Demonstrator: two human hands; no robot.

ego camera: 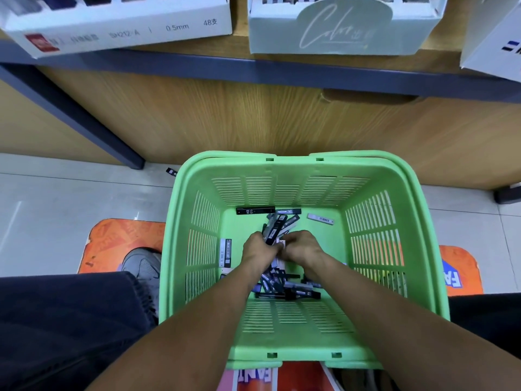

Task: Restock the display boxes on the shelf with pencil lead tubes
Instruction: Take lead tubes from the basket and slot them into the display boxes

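Both my hands reach down into a green plastic basket (375,176) on the floor. My left hand (258,249) grips a fanned bunch of black and grey pencil lead tubes (277,225) that stick up past its fingers. My right hand (301,245) is curled against the same bunch from the right. More loose tubes (284,286) lie on the basket bottom under my wrists, and single tubes rest near the far wall (255,210) and the left wall (225,252). Display boxes stand on the shelf above: a white one (118,26) and a pale green one (338,32).
The wooden shelf front (253,117) with a dark edge rises just behind the basket. One stray tube (171,171) lies on the tiled floor by the shelf leg. An orange mat (121,244) lies under the basket. My shoe (142,263) and dark trouser legs flank it.
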